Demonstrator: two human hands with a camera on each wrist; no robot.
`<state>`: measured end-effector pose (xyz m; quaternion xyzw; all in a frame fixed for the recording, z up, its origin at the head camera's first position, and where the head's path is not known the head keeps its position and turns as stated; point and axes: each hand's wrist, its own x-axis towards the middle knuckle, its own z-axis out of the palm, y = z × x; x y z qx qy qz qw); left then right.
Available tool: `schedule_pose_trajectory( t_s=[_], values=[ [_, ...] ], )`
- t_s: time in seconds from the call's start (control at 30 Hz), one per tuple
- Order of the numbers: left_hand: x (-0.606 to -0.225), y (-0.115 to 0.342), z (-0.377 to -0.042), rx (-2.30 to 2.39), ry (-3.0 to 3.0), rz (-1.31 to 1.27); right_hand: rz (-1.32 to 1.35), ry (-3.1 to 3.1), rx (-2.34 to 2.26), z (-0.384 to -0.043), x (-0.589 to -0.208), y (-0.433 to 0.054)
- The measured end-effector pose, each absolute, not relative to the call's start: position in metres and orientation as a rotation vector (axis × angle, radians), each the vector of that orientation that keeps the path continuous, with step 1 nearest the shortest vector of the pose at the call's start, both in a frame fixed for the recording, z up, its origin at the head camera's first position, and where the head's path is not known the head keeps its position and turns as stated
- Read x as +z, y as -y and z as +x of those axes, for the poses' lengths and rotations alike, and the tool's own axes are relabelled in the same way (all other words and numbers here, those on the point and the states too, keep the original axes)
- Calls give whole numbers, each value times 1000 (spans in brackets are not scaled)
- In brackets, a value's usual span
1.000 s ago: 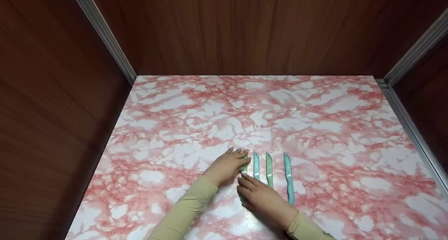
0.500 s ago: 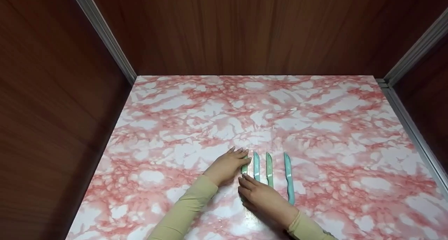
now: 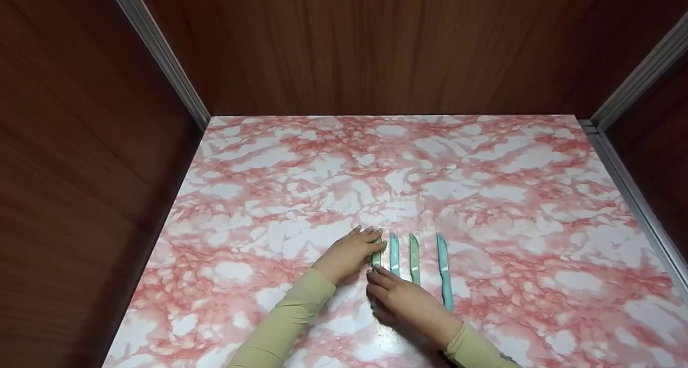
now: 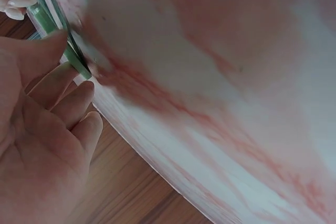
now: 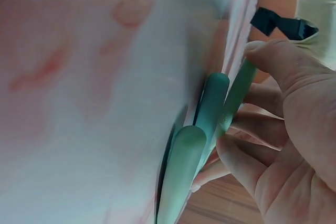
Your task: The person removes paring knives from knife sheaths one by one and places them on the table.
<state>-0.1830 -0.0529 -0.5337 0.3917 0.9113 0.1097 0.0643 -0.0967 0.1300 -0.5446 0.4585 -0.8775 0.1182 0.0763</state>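
At far left, a pale yellow-green sleeve (image 3: 285, 319) runs up from the lower edge, which cuts it off. From it the left hand (image 3: 346, 256) reaches up and to the right, back upward, its thumb and fingers pinching the far part of the leftmost green knife (image 3: 376, 257). Only a short middle stretch of that knife shows from above; both ends are mostly covered. The right hand (image 3: 406, 301) angles in from the lower right, close to the left one, and grips the handle of the same knife between thumb and fingers, as the right wrist view shows. Next comes a teal knife (image 3: 395, 255), its handle hidden beneath the right hand in the head view, then a second green knife (image 3: 414, 255) with its handle partly covered. Farthest right lies another teal knife (image 3: 444, 271), spaced wider from the row, its handle end beside the right wrist. All lie roughly parallel on the red-and-white table (image 3: 269, 196). Whether their coloured upper parts are bare blades or sheaths is hard to tell.
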Motion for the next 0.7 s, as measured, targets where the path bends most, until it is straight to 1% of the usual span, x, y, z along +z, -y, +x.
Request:
schedule_pose_trajectory(
  t_s=[0.33,0.7],
  values=[
    [-531,50,-181,397,-2725,1046,1399,2685,344,-98,-536,-133],
    [-535,50,-177,377,-2772,1104,1409,2710,427,-99,-533,-139]
  ],
)
